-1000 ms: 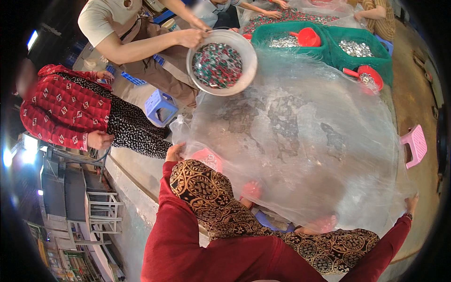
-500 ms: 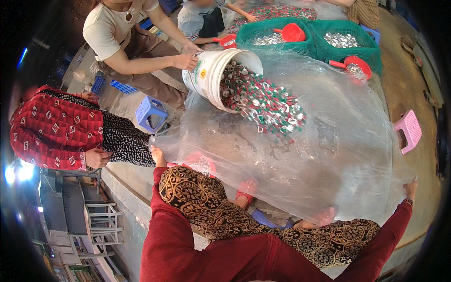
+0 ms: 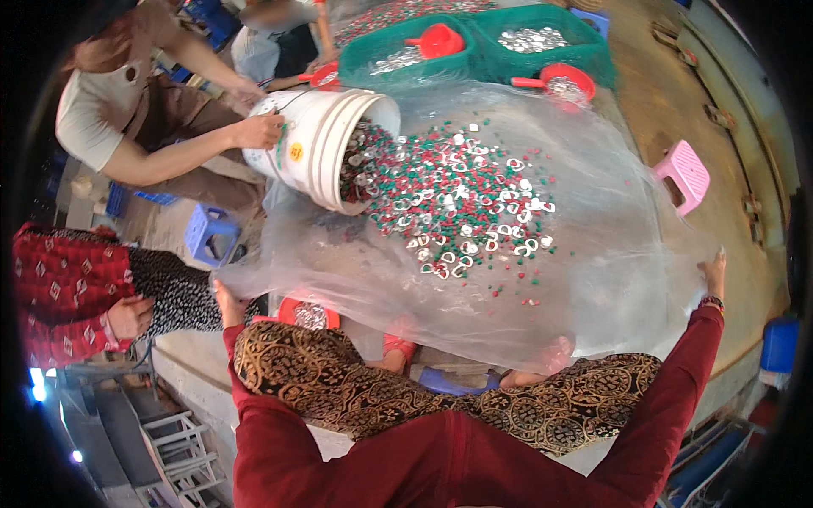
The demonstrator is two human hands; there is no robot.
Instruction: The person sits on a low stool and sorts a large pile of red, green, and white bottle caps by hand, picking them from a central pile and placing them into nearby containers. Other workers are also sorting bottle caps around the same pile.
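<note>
My left hand (image 3: 229, 303) grips the near left edge of a clear plastic sheet (image 3: 610, 262). Out at the right, my right hand (image 3: 716, 275) is closed on the sheet's other near corner, so the edge is stretched in front of my knees. On the sheet lie many small red and green bits mixed with silvery ring-shaped pieces (image 3: 474, 207). They spill from a white bucket (image 3: 296, 140), tipped on its side. A person in a light shirt (image 3: 93, 127) holds that bucket with both hands.
Green mesh-lined baskets (image 3: 542, 72) with silvery pieces stand at the far side, with red scoops (image 3: 440, 41) in and around them. A red scoop (image 3: 309, 315) sits by my left knee. A pink stool (image 3: 684, 178) and a blue stool (image 3: 212, 235) flank the sheet. Another person in red (image 3: 72, 288) stands left.
More pieces have poured from the bucket and spread over the sheet toward me and the right. My view has shifted, so most things sit further left. Both hands still hold the sheet.
</note>
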